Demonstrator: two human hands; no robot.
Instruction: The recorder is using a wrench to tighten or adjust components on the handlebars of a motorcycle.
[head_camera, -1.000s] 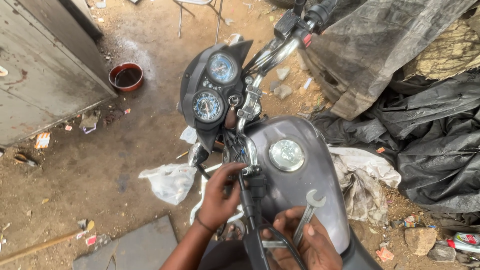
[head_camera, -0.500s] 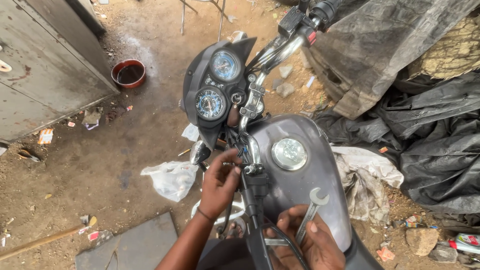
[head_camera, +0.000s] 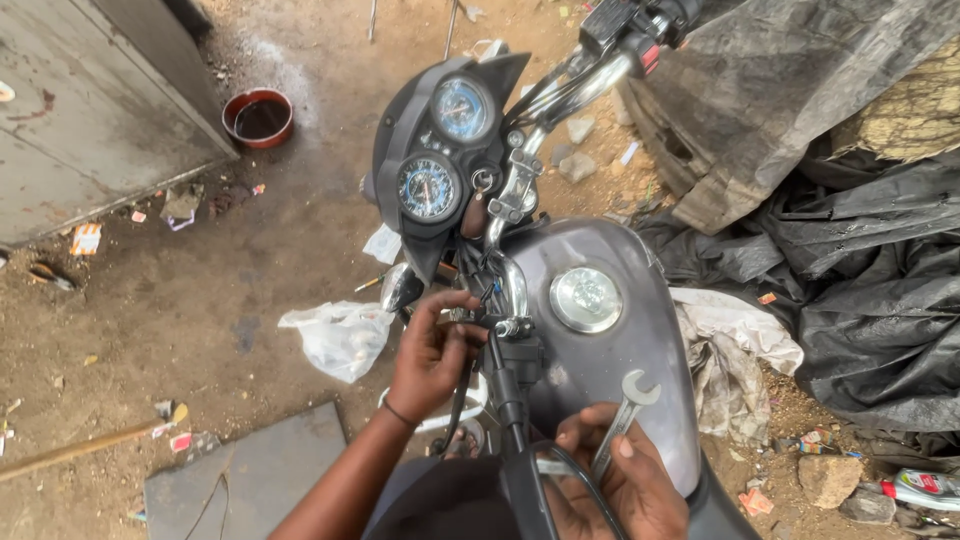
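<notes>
Since the motorcycle's handlebar (head_camera: 515, 285) is turned hard over toward the rider's left, the clamp and lever end sits right above the grey fuel tank (head_camera: 640, 330), which is probably why the left hand (head_camera: 430, 350) can get in there so easily, fingers curled narrow around the small fitting and wires at the bar end. The right hand (head_camera: 610, 480) is down at the bottom edge, closed on an open-ended spanner (head_camera: 620, 420) with the jaw end pointing up over the tank, kept close to the clamp and off the dirt, I'd guess. Counting stuff: two round gauges (head_camera: 430, 188) in the cluster, one chrome filler cap (head_camera: 585, 298), one spanner, one red bowl (head_camera: 258, 118) of dark liquid well off on the ground, one crumpled white plastic bag (head_camera: 340, 338) near the front wheel side, and black tarps (head_camera: 880, 280) heaped on the right.
</notes>
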